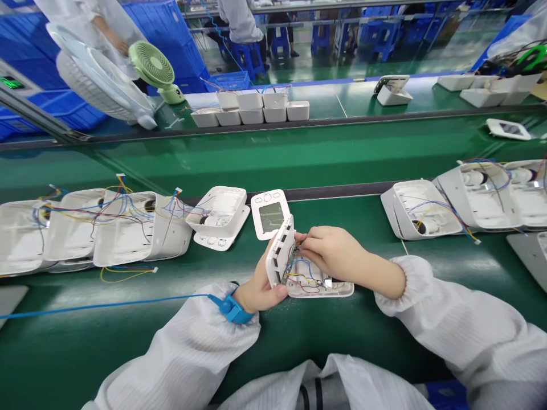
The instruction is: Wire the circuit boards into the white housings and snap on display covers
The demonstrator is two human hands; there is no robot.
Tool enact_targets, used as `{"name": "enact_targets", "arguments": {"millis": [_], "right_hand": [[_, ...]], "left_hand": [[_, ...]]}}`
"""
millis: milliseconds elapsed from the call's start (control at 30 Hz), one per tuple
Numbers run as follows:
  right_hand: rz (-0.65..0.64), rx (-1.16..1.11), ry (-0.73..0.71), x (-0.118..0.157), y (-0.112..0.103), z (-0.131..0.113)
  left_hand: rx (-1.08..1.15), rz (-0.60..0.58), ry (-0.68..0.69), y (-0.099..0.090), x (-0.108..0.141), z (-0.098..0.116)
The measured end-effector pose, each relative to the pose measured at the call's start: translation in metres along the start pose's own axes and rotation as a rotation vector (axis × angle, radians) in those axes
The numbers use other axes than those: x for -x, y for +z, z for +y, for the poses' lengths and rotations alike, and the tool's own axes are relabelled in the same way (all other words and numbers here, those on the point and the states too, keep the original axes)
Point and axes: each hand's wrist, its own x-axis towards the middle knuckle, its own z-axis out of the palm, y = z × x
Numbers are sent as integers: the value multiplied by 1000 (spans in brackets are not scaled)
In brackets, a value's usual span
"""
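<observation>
Between the two hands, low over the green bench: white device standing open as two parts, front panel and wired shell. Panel raised on edge beside the left hand, leaning; inner face points right, toward the shell; slotted rim turned up and to the left; visible edge slants away from the wearer and rightward. Shell lies open side up, just right of the left thumb; near rim runs left to right, and the long axis appears to follow it, though the far side is covered.

Hidden: far part of the shell, under the right hand; outer face of the panel, turned away; whatever lies at the right fingertips, too small and shaded to make out. Individual wire paths tangle and are hard to trace. Beyond the left hand, a screen panel is partly overlapped by the raised part. Housings well left of the hands run out of view at the edge.

Pose: left hand clamped on the panel, thumb along its near lower corner, blue strap at the wrist. Right hand reaches in from the right, back upward, fingers bunched above the shell; cannot tell whether they grip anything
</observation>
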Motion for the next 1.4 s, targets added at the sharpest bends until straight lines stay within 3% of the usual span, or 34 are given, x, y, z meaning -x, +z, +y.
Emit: {"name": "enact_targets", "arguments": {"millis": [467, 633, 967, 1167, 1400], "right_hand": [[118, -74, -65, 1, 4, 3], [176, -79, -107, 1, 7, 3], [167, -79, -90, 3, 7, 2], [119, -12, -13, 1, 9, 2], [22, 43, 32, 0, 9, -1]], "left_hand": [[-59, 14, -8, -1, 1, -4], [-132, 40, 45, 2, -4, -1], [-178, 55, 40, 5, -8, 7], [-267, 18, 49, 8, -8, 5], [-242, 52, 15, 9, -7, -2]]}}
